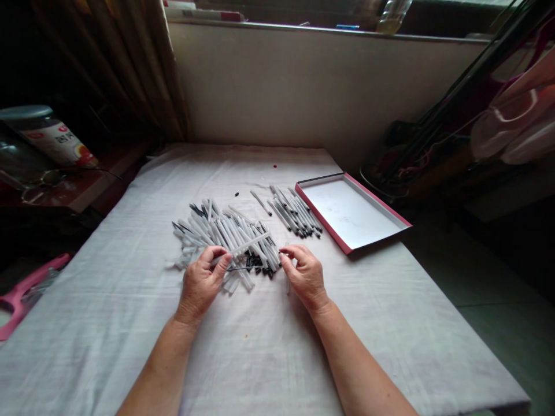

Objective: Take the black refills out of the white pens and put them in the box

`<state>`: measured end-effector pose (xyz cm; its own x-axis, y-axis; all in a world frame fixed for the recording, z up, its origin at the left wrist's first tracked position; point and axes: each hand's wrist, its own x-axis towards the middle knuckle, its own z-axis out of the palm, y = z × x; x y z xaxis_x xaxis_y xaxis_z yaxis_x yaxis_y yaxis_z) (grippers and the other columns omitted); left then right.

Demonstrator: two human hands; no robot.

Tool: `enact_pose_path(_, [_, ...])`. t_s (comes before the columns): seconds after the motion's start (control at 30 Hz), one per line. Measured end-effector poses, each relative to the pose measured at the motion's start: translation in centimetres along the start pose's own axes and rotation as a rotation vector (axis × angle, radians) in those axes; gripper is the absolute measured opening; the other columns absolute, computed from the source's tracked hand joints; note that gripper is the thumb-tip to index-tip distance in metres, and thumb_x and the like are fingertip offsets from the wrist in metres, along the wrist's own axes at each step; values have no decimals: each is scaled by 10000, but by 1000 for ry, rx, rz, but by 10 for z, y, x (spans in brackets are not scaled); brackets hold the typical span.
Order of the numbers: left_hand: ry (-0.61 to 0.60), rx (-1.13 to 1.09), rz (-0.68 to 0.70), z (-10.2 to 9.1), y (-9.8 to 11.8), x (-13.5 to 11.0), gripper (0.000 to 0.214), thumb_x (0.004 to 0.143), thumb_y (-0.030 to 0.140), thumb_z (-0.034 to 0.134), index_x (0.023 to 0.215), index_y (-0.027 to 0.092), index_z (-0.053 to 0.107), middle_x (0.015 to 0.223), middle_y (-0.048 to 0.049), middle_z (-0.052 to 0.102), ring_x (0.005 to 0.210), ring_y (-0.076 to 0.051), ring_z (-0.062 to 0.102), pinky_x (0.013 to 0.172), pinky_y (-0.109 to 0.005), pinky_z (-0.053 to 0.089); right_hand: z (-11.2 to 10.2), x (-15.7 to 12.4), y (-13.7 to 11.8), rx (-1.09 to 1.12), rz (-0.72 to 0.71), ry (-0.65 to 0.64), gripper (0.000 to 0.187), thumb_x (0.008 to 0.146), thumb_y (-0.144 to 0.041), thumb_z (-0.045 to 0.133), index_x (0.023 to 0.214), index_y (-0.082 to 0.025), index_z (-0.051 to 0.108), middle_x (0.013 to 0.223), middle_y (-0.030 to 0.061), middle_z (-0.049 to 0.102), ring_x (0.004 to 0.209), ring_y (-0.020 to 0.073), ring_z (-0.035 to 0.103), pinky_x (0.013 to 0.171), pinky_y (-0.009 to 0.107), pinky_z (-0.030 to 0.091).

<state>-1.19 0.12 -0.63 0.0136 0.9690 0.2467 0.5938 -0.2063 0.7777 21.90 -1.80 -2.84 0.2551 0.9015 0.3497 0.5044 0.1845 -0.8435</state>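
Observation:
A loose heap of clear pen barrels [225, 237] lies on the white cloth of the table [130, 300]. My left hand [202, 283] pinches one clear barrel [249, 242] that slants up to the right over the heap. My right hand [303, 274] has its fingers curled at the heap's right edge, pinching the end of a thin dark refill [254, 267] that lies between both hands. A smaller, tidier row of assembled pens [295, 211] lies behind, to the right.
A shallow pink-rimmed box lid [392, 215] sits at the table's right side. A jar with a label [52, 136] stands on a dark side shelf at left. A pink object [26, 289] lies at the left edge. A wall runs behind the table.

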Motion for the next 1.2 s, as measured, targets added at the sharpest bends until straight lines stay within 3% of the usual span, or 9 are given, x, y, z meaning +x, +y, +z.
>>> enact_pose_path(0.1, [-51, -35, 49, 7, 7, -5, 294, 866, 487, 549, 865, 203, 627, 696, 7, 659, 564, -133, 592, 553, -224, 455, -6, 1, -3, 42, -2, -31, 201, 850, -364, 590, 854, -222, 732, 851, 60, 701, 748, 185, 621, 714, 302, 496])
enact_pose_path(0.33, [-208, -74, 177, 24, 18, -17, 223, 901, 413, 539, 895, 206, 622, 703, 16, 652, 583, -113, 584, 585, -205, 443, -11, 0, -10, 446, 270, -199, 545, 803, -674, 568, 600, -174, 641, 474, -11, 519, 435, 103, 426, 455, 242, 361])
enact_pose_path(0.43, [-241, -4, 224, 26, 17, -18, 247, 916, 427, 517, 902, 206, 625, 718, 10, 653, 604, -119, 586, 593, -210, 427, -11, 1, -13, 536, 332, -187, 520, 770, -650, 620, 582, -165, 634, 441, -25, 491, 410, 87, 389, 433, 232, 325])
enact_pose_path(0.63, [-432, 77, 241, 10, 16, -10, 462, 932, 517, 407, 600, 203, 472, 541, 26, 492, 499, -114, 469, 515, -224, 351, -8, 0, -9, 622, 355, -195, 421, 752, -523, 676, 544, -161, 623, 420, -35, 472, 402, 77, 384, 425, 225, 305])
enact_pose_path(0.73, [-466, -106, 109, -7, 7, -2, 537, 924, 604, 365, 555, 214, 378, 488, 37, 407, 442, -104, 389, 442, -225, 314, -14, 7, 1, 725, 375, -4, 340, 729, -464, 695, 575, -171, 616, 453, -40, 501, 404, 68, 385, 411, 207, 290])
enact_pose_path(0.8, [-361, -237, -31, -16, 0, 4, 563, 926, 646, 312, 554, 228, 369, 438, 53, 345, 376, -99, 321, 380, -231, 278, -18, 14, 8, 769, 369, 247, 316, 712, -447, 687, 569, -185, 583, 475, -46, 519, 401, 62, 376, 400, 197, 275])
enact_pose_path(0.87, [-117, -211, -75, -21, -4, 8, 542, 930, 636, 341, 590, 220, 417, 457, 48, 390, 395, -102, 368, 408, -227, 319, -19, 17, 11, 687, 318, 294, 281, 737, -430, 666, 610, -185, 614, 490, -40, 541, 422, 76, 418, 413, 200, 305])
enact_pose_path(1.03, [238, 237, 178, -11, -10, 13, 417, 914, 574, 469, 861, 197, 639, 734, -18, 666, 620, -150, 585, 626, -253, 445, 2, 9, 7, 150, 20, 90, 226, 826, -368, 628, 932, -203, 741, 876, 70, 740, 795, 199, 650, 730, 331, 511])
enact_pose_path(1.2, [317, 470, 372, -3, -28, 15, 364, 963, 466, 448, 944, 187, 681, 847, -76, 705, 812, -235, 635, 756, -329, 461, 18, 2, 4, -266, -206, 57, 221, 888, -312, 567, 973, -221, 750, 985, 84, 729, 956, 245, 621, 924, 404, 462])
